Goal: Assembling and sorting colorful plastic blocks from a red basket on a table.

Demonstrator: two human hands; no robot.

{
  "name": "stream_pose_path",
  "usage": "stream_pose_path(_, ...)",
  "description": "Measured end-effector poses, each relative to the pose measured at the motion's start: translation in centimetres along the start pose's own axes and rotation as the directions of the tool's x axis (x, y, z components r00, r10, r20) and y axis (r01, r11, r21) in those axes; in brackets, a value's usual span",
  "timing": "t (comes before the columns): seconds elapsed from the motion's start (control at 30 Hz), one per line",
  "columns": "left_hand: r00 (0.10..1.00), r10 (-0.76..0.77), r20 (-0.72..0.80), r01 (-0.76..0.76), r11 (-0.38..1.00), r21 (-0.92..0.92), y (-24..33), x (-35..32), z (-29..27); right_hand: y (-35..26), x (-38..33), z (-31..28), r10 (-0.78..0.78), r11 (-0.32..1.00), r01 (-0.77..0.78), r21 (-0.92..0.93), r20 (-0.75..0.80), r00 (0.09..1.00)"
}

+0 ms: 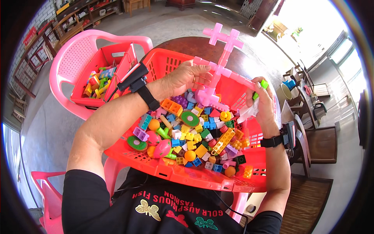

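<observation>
A pink structure of joined tube-shaped building pieces (221, 71) stands up over the red basket (167, 167), branching into crosses at its top. My left hand (187, 80) closes on its left branch, thumb against the tube. My right hand (263, 101) is at the end of its right branch, fingers curled around a bright green piece (264, 84) and a crumpled white tissue (249, 112). Beneath both hands, the basket is filled with colourful toy blocks (191, 136), round orange balls and green kiwi-slice toys (190, 119). The structure's lower end sits among these toys.
To the left, a pink plastic chair (66, 66) bears a red bin (89, 100) with more blocks. Behind the basket is a dark round table (187, 43). Wooden chairs (321, 144) stand along the right. Another pink chair (48, 195) is at lower left.
</observation>
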State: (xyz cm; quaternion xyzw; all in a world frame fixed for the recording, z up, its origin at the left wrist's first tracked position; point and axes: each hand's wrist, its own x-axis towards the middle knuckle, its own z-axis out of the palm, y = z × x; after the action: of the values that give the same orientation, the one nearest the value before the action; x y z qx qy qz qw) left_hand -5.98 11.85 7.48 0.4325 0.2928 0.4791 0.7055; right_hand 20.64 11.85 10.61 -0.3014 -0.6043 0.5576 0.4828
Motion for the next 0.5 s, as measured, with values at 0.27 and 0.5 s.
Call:
stream_pose_path(0.27,0.992,-0.016,0.128,-0.008,0.984,0.179,-2.4,0.5,0.5,0.5,0.0,-0.4,0.040,0.999,-0.040,0.011,0.019,0.999)
stream_pose_path(0.5,0.998,0.028,0.057,-0.042,0.966,0.254,-2.6,0.3,0.6,0.4,0.0,-0.3,0.088,0.994,-0.088,-0.062,0.009,0.996)
